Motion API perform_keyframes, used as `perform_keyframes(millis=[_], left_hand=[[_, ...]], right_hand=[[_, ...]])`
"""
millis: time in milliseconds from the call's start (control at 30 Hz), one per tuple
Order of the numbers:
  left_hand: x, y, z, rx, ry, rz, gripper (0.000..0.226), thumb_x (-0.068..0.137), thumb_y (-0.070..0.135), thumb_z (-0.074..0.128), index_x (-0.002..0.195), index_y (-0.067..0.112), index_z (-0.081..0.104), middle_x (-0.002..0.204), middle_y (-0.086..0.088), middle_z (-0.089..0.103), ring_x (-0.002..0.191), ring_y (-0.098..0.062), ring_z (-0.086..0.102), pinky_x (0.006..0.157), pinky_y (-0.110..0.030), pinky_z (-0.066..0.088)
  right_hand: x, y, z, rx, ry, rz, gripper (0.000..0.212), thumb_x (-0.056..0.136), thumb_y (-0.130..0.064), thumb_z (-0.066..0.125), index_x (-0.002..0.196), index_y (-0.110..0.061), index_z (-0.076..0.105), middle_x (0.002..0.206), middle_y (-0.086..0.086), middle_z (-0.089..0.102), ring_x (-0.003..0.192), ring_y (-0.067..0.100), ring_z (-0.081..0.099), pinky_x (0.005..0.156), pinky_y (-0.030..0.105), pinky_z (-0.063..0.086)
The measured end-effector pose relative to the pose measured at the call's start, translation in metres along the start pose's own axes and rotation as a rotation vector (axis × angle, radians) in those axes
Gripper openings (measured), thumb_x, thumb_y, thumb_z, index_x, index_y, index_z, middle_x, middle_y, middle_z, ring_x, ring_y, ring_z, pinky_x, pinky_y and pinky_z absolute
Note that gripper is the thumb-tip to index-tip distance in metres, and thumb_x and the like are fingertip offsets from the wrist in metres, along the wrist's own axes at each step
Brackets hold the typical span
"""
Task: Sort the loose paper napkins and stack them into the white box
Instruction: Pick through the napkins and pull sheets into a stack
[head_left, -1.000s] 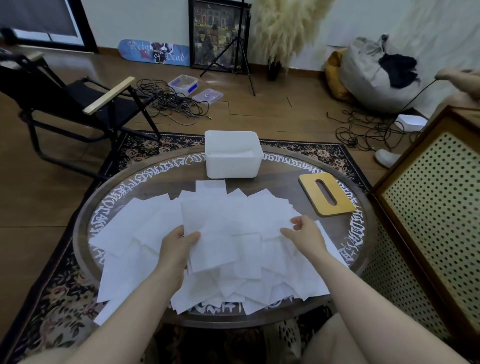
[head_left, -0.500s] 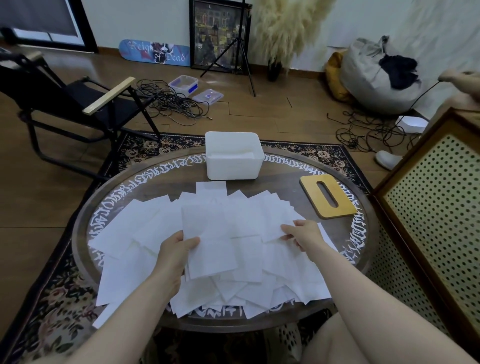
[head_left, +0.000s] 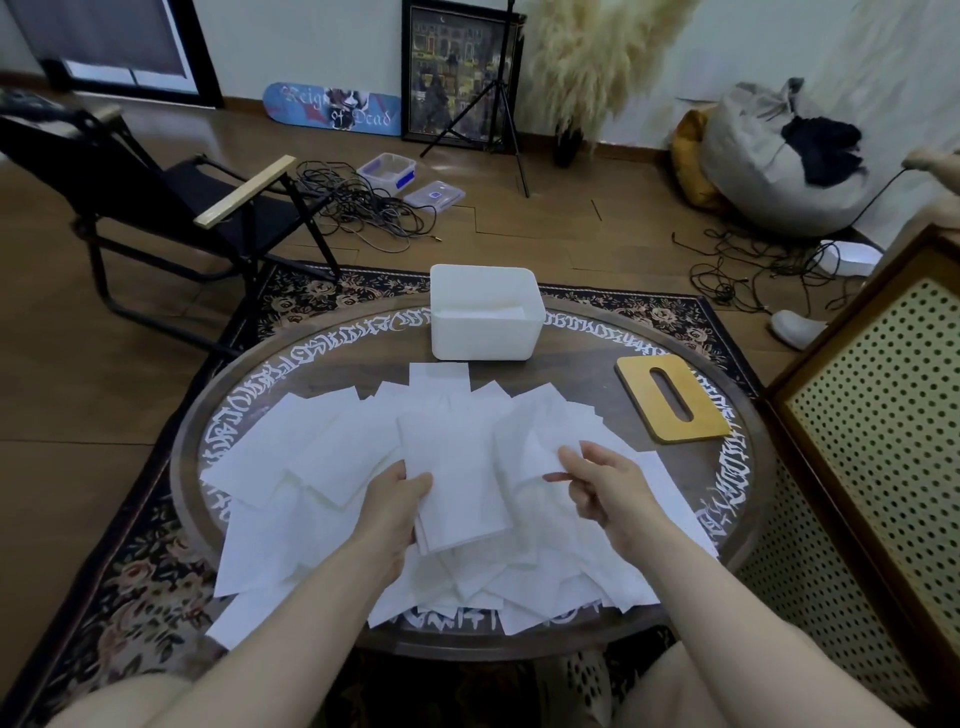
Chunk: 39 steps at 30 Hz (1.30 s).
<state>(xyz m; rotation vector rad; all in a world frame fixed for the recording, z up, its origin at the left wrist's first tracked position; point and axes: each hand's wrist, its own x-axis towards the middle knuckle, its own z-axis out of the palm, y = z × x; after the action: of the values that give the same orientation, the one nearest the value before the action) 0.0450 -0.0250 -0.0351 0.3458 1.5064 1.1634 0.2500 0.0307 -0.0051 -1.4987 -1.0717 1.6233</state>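
Round glass-topped desk (head_left: 291, 364) with white script lettering round its rim, centre of frame, standing on a dark floral rug (head_left: 130, 582) over wood floor. Loose paper napkins (head_left: 322, 452) spread in an overlapping heap across the near half of the desk, some hanging over the near edge. White box (head_left: 485, 332) at the far edge of the desk, upper centre, open top, a flat white layer visible inside. Yellow lid with a slot (head_left: 672, 397) lies flat right of the box, apart from the napkins. Upper left: black folding chair (head_left: 156, 208) with wood armrest. Behind it cables (head_left: 363, 213), two clear plastic tubs, a skateboard deck (head_left: 332, 108) and a framed picture against the wall, tripod legs, pampas grass. Upper right: grey beanbag (head_left: 763, 171) with dark cloth on it. Right edge: perforated cream cabinet panel (head_left: 883, 467). Left hand (head_left: 392, 501), lower centre, grasping a small stack of napkins (head_left: 452, 478) by its left edge, thumb on top, stack lifted slightly above the heap. Right hand (head_left: 605, 480) just right of it, fingers curled, pinching the edge of a single napkin (head_left: 524, 452) raised off the heap.
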Motion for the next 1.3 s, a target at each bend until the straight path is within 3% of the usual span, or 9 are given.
perform_keyframes(millis=[267, 400, 500, 733, 900, 967, 1033, 1133, 1300], left_hand=[[-0.005, -0.002, 0.012, -0.058, -0.013, -0.033, 0.023, 0.102, 0.009, 0.039, 0.112, 0.017, 0.057, 0.108, -0.005, 0.064, 0.103, -0.031, 0.06, 0.091, -0.052, 0.05], [-0.006, 0.002, 0.011, -0.068, -0.011, 0.024, 0.022, 0.102, 0.009, 0.039, 0.11, 0.019, 0.057, 0.106, -0.003, 0.065, 0.101, -0.028, 0.062, 0.089, -0.046, 0.052], [-0.007, 0.003, 0.008, -0.021, -0.026, 0.052, 0.025, 0.101, 0.01, 0.039, 0.114, 0.021, 0.058, 0.109, -0.003, 0.066, 0.102, -0.028, 0.062, 0.088, -0.047, 0.052], [-0.007, 0.001, 0.006, 0.041, -0.028, 0.03, 0.025, 0.1, 0.01, 0.04, 0.105, 0.024, 0.06, 0.104, -0.001, 0.067, 0.1, -0.028, 0.062, 0.09, -0.047, 0.052], [-0.005, -0.002, 0.003, 0.051, 0.014, -0.041, 0.031, 0.1, 0.005, 0.038, 0.087, 0.023, 0.06, 0.093, -0.002, 0.065, 0.094, -0.029, 0.061, 0.091, -0.046, 0.051], [-0.005, -0.003, 0.004, 0.05, -0.014, -0.075, 0.03, 0.1, 0.007, 0.038, 0.091, 0.021, 0.062, 0.098, -0.005, 0.068, 0.099, -0.032, 0.062, 0.094, -0.05, 0.05], [-0.006, -0.003, 0.006, 0.04, -0.052, -0.102, 0.027, 0.101, 0.009, 0.04, 0.099, 0.017, 0.065, 0.101, -0.008, 0.07, 0.1, -0.032, 0.064, 0.092, -0.051, 0.051], [-0.006, -0.003, 0.008, -0.015, -0.104, -0.108, 0.024, 0.101, 0.01, 0.042, 0.104, 0.013, 0.065, 0.102, -0.009, 0.071, 0.098, -0.03, 0.066, 0.089, -0.049, 0.053], [-0.01, 0.0, 0.009, -0.092, -0.151, -0.08, 0.023, 0.101, 0.01, 0.041, 0.11, 0.01, 0.062, 0.108, -0.01, 0.069, 0.1, -0.03, 0.065, 0.082, -0.043, 0.054]], right_hand=[[-0.006, 0.018, 0.022, 0.011, -0.16, -0.032, 0.018, 0.087, -0.014, 0.068, 0.102, -0.004, 0.065, 0.069, 0.004, 0.058, 0.048, 0.011, 0.043, 0.043, 0.018, 0.027], [-0.008, 0.018, 0.02, -0.174, -0.185, -0.017, 0.019, 0.081, -0.015, 0.073, 0.091, -0.009, 0.058, 0.079, 0.011, 0.07, 0.053, 0.011, 0.048, 0.05, 0.021, 0.028], [-0.007, 0.018, 0.019, -0.254, -0.146, -0.01, 0.027, 0.078, -0.018, 0.076, 0.097, -0.013, 0.057, 0.071, 0.002, 0.062, 0.055, 0.009, 0.051, 0.056, 0.025, 0.03], [0.001, 0.019, 0.013, -0.153, -0.003, -0.095, 0.022, 0.088, -0.021, 0.067, 0.077, -0.007, 0.054, 0.057, 0.005, 0.047, 0.055, 0.014, 0.041, 0.056, 0.022, 0.026], [-0.002, 0.012, 0.013, 0.033, -0.185, -0.095, 0.019, 0.086, -0.021, 0.067, 0.096, -0.008, 0.058, 0.075, 0.012, 0.048, 0.053, 0.013, 0.037, 0.054, 0.022, 0.027], [-0.005, 0.01, 0.016, 0.058, -0.266, -0.087, 0.026, 0.082, -0.023, 0.068, 0.099, -0.005, 0.061, 0.076, 0.011, 0.05, 0.051, 0.012, 0.036, 0.053, 0.022, 0.024], [-0.007, 0.01, 0.018, 0.03, -0.292, -0.085, 0.018, 0.085, -0.02, 0.066, 0.097, -0.008, 0.066, 0.074, 0.009, 0.05, 0.05, 0.012, 0.035, 0.054, 0.024, 0.022], [-0.008, 0.012, 0.019, -0.111, -0.213, -0.063, 0.005, 0.089, -0.015, 0.066, 0.088, -0.011, 0.064, 0.065, 0.004, 0.045, 0.048, 0.012, 0.033, 0.049, 0.02, 0.024], [-0.007, 0.017, 0.018, -0.239, -0.152, -0.083, 0.017, 0.088, -0.015, 0.067, 0.076, -0.011, 0.056, 0.056, -0.002, 0.046, 0.044, 0.012, 0.034, 0.044, 0.017, 0.027]])
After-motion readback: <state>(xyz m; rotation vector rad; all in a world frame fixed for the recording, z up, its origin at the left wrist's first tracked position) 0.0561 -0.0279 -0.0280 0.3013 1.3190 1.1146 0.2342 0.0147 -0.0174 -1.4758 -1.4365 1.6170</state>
